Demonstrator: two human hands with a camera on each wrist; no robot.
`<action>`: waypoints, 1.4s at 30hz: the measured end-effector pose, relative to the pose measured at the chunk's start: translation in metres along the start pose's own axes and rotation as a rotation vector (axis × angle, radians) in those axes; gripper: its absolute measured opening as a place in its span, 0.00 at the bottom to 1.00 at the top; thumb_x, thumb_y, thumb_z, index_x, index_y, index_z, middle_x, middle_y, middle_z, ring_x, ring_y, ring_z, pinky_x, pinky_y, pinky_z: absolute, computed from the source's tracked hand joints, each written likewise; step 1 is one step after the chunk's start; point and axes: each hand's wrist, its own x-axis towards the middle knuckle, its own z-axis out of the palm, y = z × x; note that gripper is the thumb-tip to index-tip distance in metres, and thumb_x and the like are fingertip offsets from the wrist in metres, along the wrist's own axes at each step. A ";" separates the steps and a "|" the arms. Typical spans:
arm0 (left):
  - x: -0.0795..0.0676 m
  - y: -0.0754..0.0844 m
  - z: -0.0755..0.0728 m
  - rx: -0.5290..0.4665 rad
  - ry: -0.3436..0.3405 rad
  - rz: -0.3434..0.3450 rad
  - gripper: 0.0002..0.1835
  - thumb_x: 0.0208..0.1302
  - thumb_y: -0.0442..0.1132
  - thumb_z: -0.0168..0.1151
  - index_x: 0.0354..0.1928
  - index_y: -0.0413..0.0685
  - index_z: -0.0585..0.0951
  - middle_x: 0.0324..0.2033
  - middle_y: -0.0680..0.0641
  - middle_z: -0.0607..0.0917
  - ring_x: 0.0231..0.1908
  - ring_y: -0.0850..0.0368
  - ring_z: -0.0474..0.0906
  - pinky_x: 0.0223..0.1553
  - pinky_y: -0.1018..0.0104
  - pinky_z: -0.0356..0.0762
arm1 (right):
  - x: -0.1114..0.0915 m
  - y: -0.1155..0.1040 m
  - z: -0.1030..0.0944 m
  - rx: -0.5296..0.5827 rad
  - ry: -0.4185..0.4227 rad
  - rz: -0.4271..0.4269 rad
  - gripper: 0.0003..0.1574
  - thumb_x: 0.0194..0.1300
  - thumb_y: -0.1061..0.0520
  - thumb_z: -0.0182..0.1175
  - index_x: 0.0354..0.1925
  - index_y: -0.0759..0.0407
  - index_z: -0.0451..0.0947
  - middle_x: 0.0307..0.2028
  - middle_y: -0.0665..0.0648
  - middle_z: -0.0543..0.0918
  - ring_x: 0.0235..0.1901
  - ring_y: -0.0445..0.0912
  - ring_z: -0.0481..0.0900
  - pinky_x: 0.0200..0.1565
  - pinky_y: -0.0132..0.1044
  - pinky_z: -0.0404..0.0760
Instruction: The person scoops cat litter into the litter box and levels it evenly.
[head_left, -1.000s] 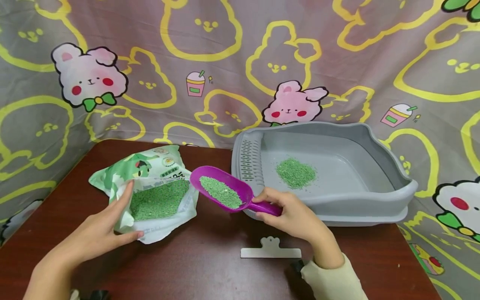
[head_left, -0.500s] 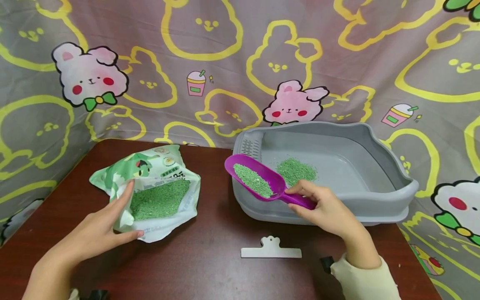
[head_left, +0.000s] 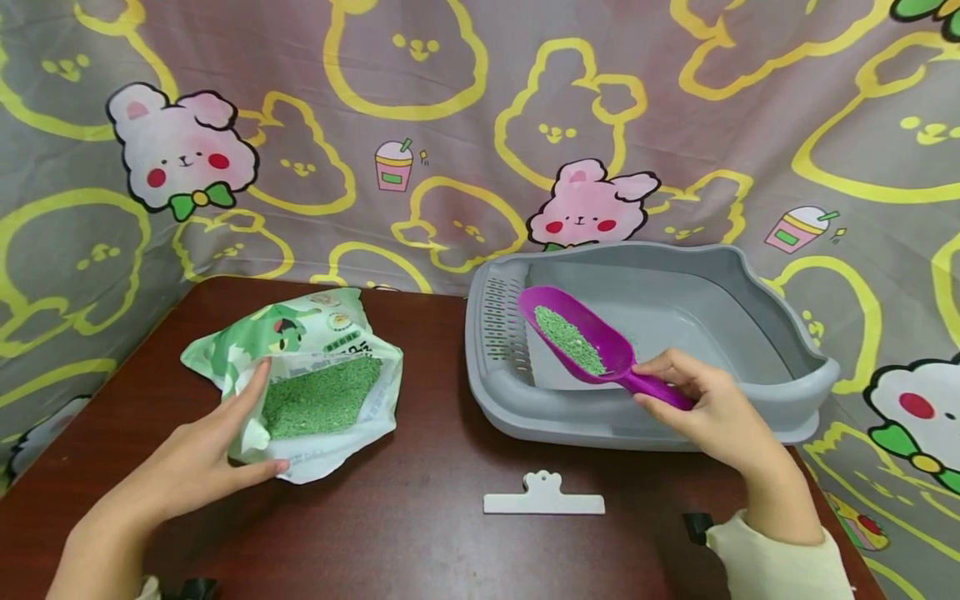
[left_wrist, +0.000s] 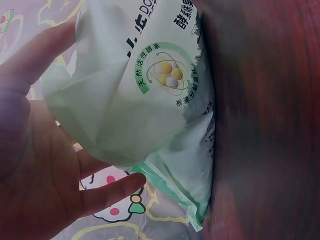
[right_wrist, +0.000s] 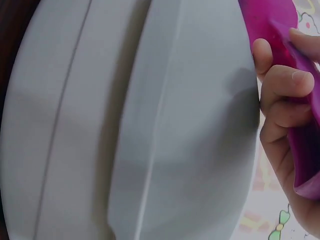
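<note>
My right hand [head_left: 716, 412] grips the handle of a purple scoop [head_left: 617, 354], its bowl heaped with green cat litter pellets [head_left: 567, 337]. The scoop is over the near left part of a grey litter box [head_left: 783, 404], mostly hiding the green pile in it. In the right wrist view, fingers curl round the purple handle [right_wrist: 306, 155] beside the box's outer wall [right_wrist: 190, 125]. At left, my left hand [head_left: 187, 458] rests its spread, fairly straight fingers and thumb against the mouth of an open litter bag [head_left: 281, 329], full of green pellets. The left wrist view shows the bag's printed side [left_wrist: 115, 120].
A white sealing clip [head_left: 543, 502] lies on the dark red-brown table [head_left: 420, 533], in front of the litter box. A slotted panel [head_left: 504, 321] lines the box's left end. Behind the table hangs a patterned curtain [head_left: 450, 125].
My right hand has carried the filled scoop rightward, from beside the bag's mouth to over the litter box. My left hand has stayed at the bag.
</note>
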 end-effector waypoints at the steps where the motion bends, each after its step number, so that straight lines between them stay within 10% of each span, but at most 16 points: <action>1: 0.000 0.000 0.000 0.001 0.003 0.002 0.65 0.55 0.64 0.70 0.79 0.65 0.32 0.75 0.31 0.54 0.64 0.20 0.63 0.52 0.27 0.68 | -0.001 0.001 -0.004 -0.019 0.009 -0.005 0.26 0.47 0.79 0.70 0.44 0.61 0.82 0.36 0.42 0.85 0.25 0.34 0.80 0.28 0.23 0.77; 24: -0.002 0.001 0.002 -0.001 0.005 -0.007 0.64 0.55 0.64 0.70 0.79 0.65 0.32 0.76 0.33 0.53 0.64 0.21 0.64 0.52 0.27 0.69 | -0.011 0.030 -0.090 -0.219 -0.020 0.291 0.21 0.56 0.66 0.72 0.48 0.55 0.79 0.30 0.36 0.85 0.17 0.42 0.76 0.17 0.30 0.71; 42: -0.002 0.002 0.000 -0.005 0.012 0.005 0.64 0.56 0.64 0.70 0.79 0.65 0.33 0.77 0.36 0.52 0.65 0.23 0.65 0.53 0.28 0.69 | -0.002 0.055 -0.120 -0.359 -0.145 0.448 0.17 0.60 0.57 0.71 0.45 0.53 0.76 0.25 0.44 0.84 0.12 0.45 0.73 0.16 0.35 0.71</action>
